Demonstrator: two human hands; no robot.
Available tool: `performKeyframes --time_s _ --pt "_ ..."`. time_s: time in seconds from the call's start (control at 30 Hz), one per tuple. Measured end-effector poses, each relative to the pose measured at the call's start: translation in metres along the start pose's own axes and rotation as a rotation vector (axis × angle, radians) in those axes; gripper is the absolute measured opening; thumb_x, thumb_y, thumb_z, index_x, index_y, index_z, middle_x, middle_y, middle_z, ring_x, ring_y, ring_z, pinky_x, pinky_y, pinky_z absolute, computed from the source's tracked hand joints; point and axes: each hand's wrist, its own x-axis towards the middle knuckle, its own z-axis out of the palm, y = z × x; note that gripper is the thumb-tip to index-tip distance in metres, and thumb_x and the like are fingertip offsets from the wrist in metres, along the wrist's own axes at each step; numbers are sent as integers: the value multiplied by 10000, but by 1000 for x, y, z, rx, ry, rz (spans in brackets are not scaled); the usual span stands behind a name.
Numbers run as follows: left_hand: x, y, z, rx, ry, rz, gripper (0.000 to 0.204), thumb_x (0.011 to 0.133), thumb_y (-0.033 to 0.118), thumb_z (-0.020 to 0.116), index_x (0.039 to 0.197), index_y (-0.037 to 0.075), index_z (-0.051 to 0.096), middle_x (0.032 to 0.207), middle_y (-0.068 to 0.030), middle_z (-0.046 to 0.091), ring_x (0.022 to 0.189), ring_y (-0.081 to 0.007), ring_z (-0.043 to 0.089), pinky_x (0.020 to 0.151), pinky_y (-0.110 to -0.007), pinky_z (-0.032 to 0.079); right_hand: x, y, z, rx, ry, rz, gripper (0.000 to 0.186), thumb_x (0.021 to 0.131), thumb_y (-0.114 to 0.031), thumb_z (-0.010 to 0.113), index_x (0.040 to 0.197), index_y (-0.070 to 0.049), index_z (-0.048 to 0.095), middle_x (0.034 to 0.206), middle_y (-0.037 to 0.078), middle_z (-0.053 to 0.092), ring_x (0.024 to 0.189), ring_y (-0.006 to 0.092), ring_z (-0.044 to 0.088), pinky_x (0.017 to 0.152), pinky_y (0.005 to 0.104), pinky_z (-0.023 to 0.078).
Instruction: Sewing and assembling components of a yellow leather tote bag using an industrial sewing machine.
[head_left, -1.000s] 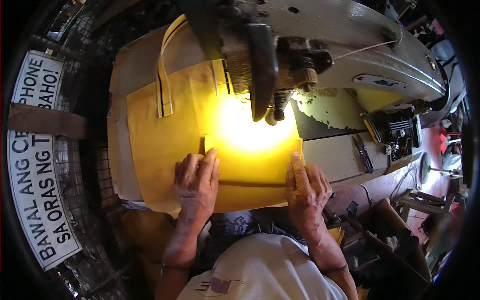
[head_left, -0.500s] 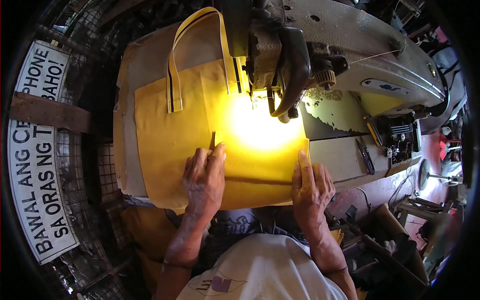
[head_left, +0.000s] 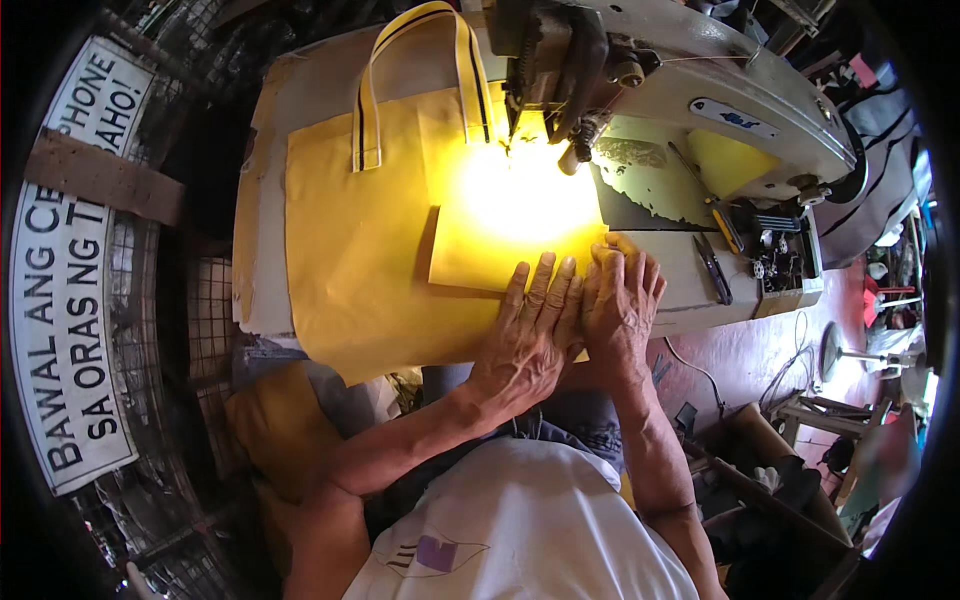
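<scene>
Yellow fabric (head_left: pixel 355 235) lies under the sewing machine's head (head_left: pixel 545 75), with a smaller yellow piece (head_left: pixel 475 255) on top, partly washed out by the lamp. A looped yellow strap (head_left: pixel 365 115) with a dark stripe rests at the upper edge. My left hand (head_left: pixel 520 340) lies on the fabric at the piece's lower edge, fingers stretched out, beside my right hand (head_left: pixel 620 310). My right hand has its fingers bent onto the fabric's right edge, gripping it at the corner; its thumb is partly hidden.
Black snips (head_left: pixel 712 270), a yellow-handled tool (head_left: pixel 728 225) and a box of metal parts (head_left: pixel 780 265) sit right of the fabric. A wire grid with a white sign (head_left: pixel 75 270) and wooden slat (head_left: pixel 105 175) stands left. A fan (head_left: pixel 850 355) stands at the right.
My left hand has moved right and down from the piece's left edge to beside my right hand, its fingers straightening. My right hand has shifted up; the smaller piece sits higher in view.
</scene>
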Motion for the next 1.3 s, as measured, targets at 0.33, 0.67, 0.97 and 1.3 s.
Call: performKeyframes --time_s 0.33,0.67,0.97,1.3 --pt "-56 -72 -45 80 -151 -117 1091 750 620 713 1500 -76 335 1583 -257 304 1491 -410 256 1238 -494 209 -2 3 3 -8 78 -5 231 912 -121 626 1132 -53 610 1247 125 579 1145 333 522 972 478 391" --pt "-60 -81 -44 136 -176 -99 1160 713 659 707 1521 -68 301 1615 -239 242 1506 -405 214 1241 -519 167 -23 -68 9 -94 -280 -530 629 907 -331 655 1425 -10 498 1543 202 405 1472 333 335 1215 551 197" --pt "-56 -74 -58 107 -223 -147 1138 710 553 805 1520 -68 302 1608 -233 259 1498 -403 235 1238 -515 187 -52 0 -20 100 -200 -272 685 906 -335 670 1463 -1 453 1540 188 422 1468 334 351 1217 539 208" --pt "-20 -51 -64 71 19 -151 621 907 345 698 1382 -14 520 1465 -218 442 1388 -400 401 1184 -502 295 -41 4 -20 321 116 90 610 864 -232 767 1372 -15 509 1480 215 427 1440 449 316 1180 535 288"
